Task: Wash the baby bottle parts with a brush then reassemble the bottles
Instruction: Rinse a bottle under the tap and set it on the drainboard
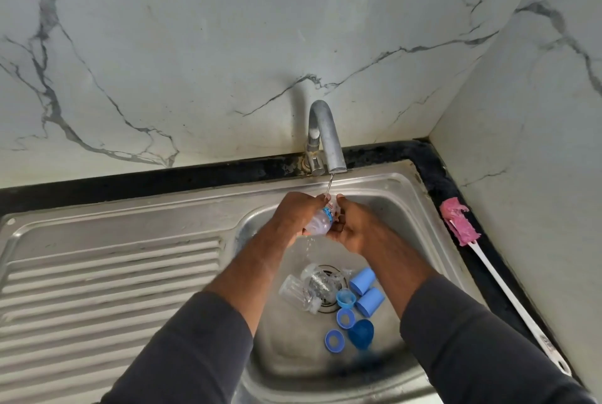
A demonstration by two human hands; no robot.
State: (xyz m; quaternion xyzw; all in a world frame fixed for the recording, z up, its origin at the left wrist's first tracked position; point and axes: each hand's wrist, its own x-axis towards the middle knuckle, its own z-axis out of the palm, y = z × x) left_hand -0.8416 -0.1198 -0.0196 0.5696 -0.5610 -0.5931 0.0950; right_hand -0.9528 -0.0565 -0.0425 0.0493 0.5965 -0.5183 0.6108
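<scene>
While a thin stream of water (329, 185) falls from the steel tap (326, 135), we hold a small clear bottle (318, 224) right under it, above the far part of the sink (400, 201). Our left hand (293, 216) wraps its fingers round the bottle's body in a closed grip. Our right hand (355, 229) curls round the neck end, where a blue band shows, with the thumb raised beside the stream. We see the bottle lying tilted, neck toward the tap, and drops falling beneath it.

Below our wrists, on the sink floor round the drain (326, 306), lie the other parts. Two clear bottles (294, 290) rest on their sides, touching each other. Just right of the drain, two light blue caps (362, 280) lie side by side. Nearer us we find a small blue collar (346, 298), two flat blue rings (346, 318) and a darker blue cap (361, 333).

We see the brush (461, 224), pink sponge head and long white handle, lying on the black desk (433, 172) along the sink's right rim, well apart from both hands. Left of the basin runs the ribbed draining board (114, 273). Dark grey sleeves (195, 354) cover our forearms, and a marble-patterned wall (195, 45) rises behind the tap.
</scene>
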